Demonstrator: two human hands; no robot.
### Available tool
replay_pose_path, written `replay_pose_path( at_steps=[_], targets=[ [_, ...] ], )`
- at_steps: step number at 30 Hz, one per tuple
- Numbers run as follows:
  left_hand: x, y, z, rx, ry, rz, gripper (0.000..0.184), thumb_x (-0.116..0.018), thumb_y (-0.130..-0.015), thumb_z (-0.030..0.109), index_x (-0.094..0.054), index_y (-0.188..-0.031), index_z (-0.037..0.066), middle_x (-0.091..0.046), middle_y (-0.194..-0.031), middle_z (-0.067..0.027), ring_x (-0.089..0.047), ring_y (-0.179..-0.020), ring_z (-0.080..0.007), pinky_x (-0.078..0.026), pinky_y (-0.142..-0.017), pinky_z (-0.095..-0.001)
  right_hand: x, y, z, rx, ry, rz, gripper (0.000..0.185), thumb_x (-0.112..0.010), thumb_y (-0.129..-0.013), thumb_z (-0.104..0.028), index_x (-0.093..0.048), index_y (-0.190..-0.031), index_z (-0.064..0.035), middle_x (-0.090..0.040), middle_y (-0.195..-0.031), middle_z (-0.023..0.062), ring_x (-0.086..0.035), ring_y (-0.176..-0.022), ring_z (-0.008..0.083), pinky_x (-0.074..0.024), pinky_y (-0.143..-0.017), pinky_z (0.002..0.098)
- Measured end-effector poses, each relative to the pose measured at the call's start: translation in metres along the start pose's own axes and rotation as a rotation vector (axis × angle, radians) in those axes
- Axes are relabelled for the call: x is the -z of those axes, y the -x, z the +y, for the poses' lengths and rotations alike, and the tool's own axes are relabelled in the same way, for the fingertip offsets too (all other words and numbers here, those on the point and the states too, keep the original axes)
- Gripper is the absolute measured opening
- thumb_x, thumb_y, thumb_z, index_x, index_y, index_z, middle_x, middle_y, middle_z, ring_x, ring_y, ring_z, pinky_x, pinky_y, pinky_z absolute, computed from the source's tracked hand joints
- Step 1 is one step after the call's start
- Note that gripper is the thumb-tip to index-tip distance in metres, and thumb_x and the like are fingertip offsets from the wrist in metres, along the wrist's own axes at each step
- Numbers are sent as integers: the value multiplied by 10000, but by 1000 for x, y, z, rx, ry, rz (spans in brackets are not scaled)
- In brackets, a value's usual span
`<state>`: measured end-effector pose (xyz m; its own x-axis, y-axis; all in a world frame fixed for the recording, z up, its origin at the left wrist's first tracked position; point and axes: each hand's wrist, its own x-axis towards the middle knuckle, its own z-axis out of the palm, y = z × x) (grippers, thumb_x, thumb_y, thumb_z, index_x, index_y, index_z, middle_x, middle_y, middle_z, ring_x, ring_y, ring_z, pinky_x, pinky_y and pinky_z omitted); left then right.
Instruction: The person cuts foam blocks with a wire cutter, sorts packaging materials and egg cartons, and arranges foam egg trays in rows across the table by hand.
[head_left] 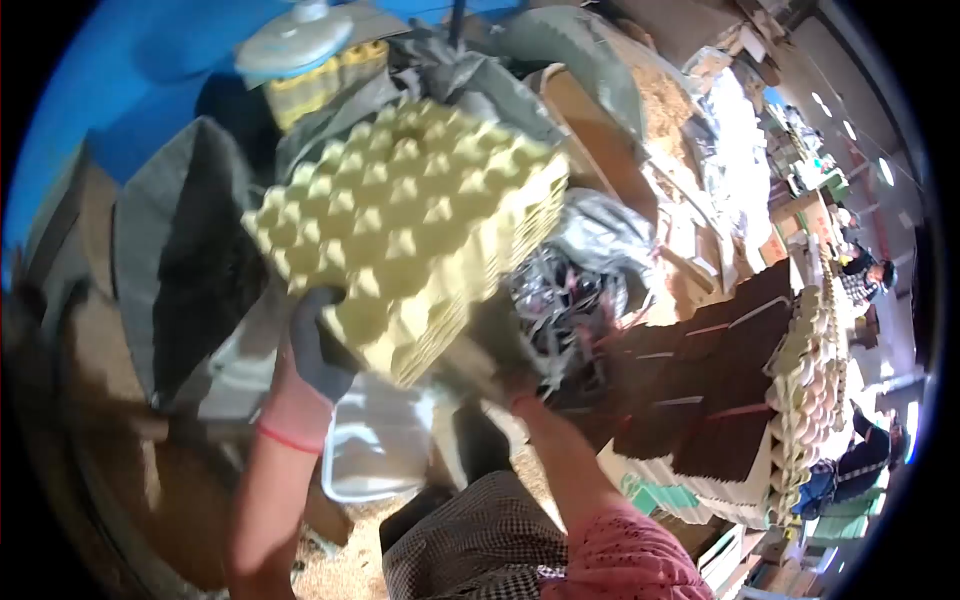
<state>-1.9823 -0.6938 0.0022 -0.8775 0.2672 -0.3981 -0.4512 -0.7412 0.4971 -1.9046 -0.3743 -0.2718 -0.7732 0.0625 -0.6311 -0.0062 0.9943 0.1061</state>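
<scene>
A stack of pale yellow pulp egg trays point(410, 220) fills the middle of the head view, tilted, with its empty cups facing up. My left hand point(322, 345), in a dark-and-pink glove, grips the stack's near left edge, thumb on top. Close to the near right side of the stack is my right hand point(490, 350). It is smeared by motion and partly hidden, so its fingers do not show. Below the stack stands a clear plastic tub point(375, 440). Bundled grey plastic strips point(565, 300) lie just right of the trays.
Dark grey sacks point(190, 250) stand at left. A white lid point(295, 45) tops more yellow trays point(330, 85) at the back. Dark brown corrugated sheets point(700, 380) and trays of eggs point(805, 390) are at right. Farther right, a person point(865, 275) is visible.
</scene>
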Motion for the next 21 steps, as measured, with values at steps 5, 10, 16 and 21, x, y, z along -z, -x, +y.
replay_pose_path(
  at_steps=[5, 10, 16, 21],
  targets=[
    [35, 13, 14, -25, 174, -94, 394, -518, -894, 215, -546, -1256, 62, -628, -1203, -97, -608, -1089, -267, -477, -980, -421, -13, -34, 28, -249, 6, -19, 405, -527, -896, -450, -674, -1153, -174, -643, -1215, 105, -619, -1122, 272, -500, -898, 445],
    [14, 26, 34, 12, 170, -18, 317, -506, -922, 239, -579, -1175, 65, -653, -1118, -95, -629, -1044, -244, -496, -947, -403, -41, -64, 67, -324, -52, 77, 432, -534, -882, -532, -705, -1091, -195, -662, -1189, 91, -638, -1086, 252, -505, -871, 438],
    [-33, 55, 21, -53, 69, -20, 260, -554, -897, 281, -616, -1056, 84, -666, -1035, -94, -656, -977, -259, -546, -863, -412, 26, -32, 87, 249, -136, 445, 462, -589, -906, -349, -549, -1295, -102, -614, -1197, 210, -607, -1055, 330, -461, -926, 401],
    [-64, 72, -8, -76, 44, -102, 298, -571, -883, 217, -583, -1137, 62, -640, -1090, -92, -663, -968, -220, -564, -837, -385, 176, 177, 17, 582, -2067, 563, 536, -414, -997, -388, -353, -1466, -136, -470, -1416, 94, -476, -1260, 235, -378, -1055, 428]
  ],
)
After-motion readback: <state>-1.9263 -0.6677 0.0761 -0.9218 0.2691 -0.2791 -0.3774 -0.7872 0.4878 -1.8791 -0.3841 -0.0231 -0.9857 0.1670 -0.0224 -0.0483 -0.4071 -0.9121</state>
